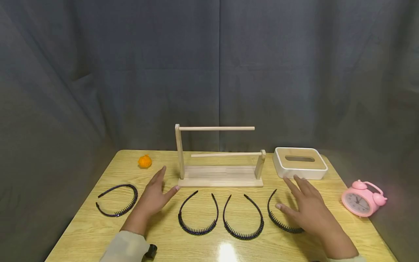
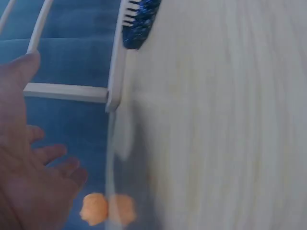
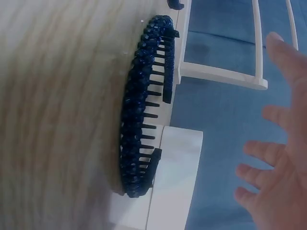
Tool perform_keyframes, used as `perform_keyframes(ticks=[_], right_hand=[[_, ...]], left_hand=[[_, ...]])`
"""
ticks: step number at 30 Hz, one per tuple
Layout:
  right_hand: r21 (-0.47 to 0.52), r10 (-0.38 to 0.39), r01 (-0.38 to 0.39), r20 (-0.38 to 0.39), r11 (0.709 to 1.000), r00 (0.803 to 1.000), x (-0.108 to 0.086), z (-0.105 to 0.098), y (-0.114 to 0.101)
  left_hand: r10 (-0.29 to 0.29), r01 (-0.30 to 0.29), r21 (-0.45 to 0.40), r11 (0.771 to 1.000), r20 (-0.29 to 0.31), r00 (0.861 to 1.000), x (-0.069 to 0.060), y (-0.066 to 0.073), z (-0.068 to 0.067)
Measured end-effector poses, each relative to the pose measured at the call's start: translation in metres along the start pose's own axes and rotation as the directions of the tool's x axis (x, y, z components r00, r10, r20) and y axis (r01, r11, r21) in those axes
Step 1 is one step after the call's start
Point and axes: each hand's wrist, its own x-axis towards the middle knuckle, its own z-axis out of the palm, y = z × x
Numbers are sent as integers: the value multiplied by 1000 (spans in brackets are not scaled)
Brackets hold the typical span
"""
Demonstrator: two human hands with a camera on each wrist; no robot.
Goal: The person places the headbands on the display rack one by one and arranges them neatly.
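My left hand (image 1: 153, 196) hovers with fingers spread between two dark toothed headbands, the far-left headband (image 1: 133, 198) and the middle-left headband (image 1: 197, 231). Nothing is in its grasp. Over the rightmost headband (image 1: 281, 225) is my right hand (image 1: 307, 207), fingers apart and holding nothing; it hides part of that band. A further headband (image 1: 243, 237) lies between the hands, right of centre. Behind them stands a wooden rack (image 1: 220, 178) with two horizontal rods at different heights, both bare. The right wrist view shows a toothed headband (image 3: 132, 115) beside the hand, apart from it.
At the back right sits a white tissue box (image 1: 301, 174) with a wooden lid. A pink alarm clock (image 1: 360, 202) stands near the right edge. One small orange ball-like object (image 1: 144, 161) is at the back left. Grey curtain (image 1: 209, 72) surrounds the wooden table (image 1: 196, 251).
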Motion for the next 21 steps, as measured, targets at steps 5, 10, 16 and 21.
perform_keyframes(ticks=[5, 10, 16, 21], right_hand=[[38, 5, -4, -26, 999, 1000, -7, 1, 4], [90, 48, -47, -17, 995, 999, -17, 1, 7], [103, 69, -65, -33, 993, 997, -26, 1, 12], [97, 66, -62, -33, 993, 997, -33, 1, 14]], left_hand=[[-52, 58, -125, 991, 49, 997, 15, -1, 19], [-73, 73, -270, 960, 10, 997, 29, -2, 32], [-99, 87, -310, 947, -20, 995, 42, -7, 39], [-117, 110, -281, 953, -7, 993, 49, -9, 43]])
